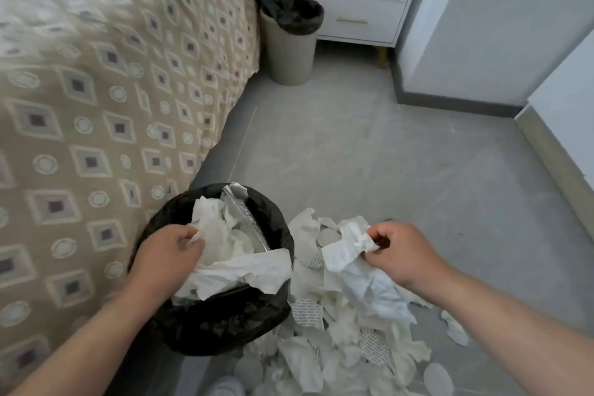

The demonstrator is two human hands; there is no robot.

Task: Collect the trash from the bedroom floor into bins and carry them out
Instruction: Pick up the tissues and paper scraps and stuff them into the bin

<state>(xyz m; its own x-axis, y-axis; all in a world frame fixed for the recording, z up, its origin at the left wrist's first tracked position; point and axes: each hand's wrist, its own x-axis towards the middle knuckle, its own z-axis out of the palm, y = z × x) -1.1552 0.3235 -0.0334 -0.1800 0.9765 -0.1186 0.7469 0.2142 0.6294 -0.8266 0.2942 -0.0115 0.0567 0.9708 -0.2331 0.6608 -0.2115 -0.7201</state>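
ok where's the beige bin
Head view, top centre: the beige bin stands between the bed on its left and the white nightstand.

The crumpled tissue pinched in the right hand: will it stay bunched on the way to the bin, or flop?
Probably floppy: the crumpled tissue sags in soft folds below the right hand, which pinches it. Likely very light, since fingertips alone carry it. It may not stay down in the bin, where binned paper mounds above the rim.
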